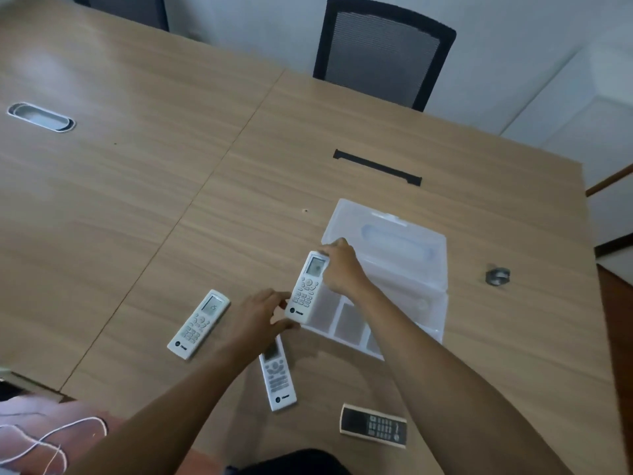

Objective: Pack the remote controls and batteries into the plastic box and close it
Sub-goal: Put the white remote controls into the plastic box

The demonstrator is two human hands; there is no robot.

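Note:
A clear plastic box (424,313) lies on the table with its lid (394,234) folded back. Both my hands hold one white remote (306,289) at the box's left edge. My right hand (342,269) grips its top end and my left hand (263,313) pinches its bottom end. A second white remote (198,323) lies flat to the left. A third white remote (278,378) lies under my left wrist, partly hidden. A black remote with a pale frame (373,426) rests near the front edge. A small grey bundle, perhaps batteries (497,275), sits right of the box.
The wooden table (137,200) carries a black cable slot (376,167) behind the box and a silver grommet (40,117) at far left. A black mesh chair (383,53) stands at the far side. White cord (51,440) lies at the lower left.

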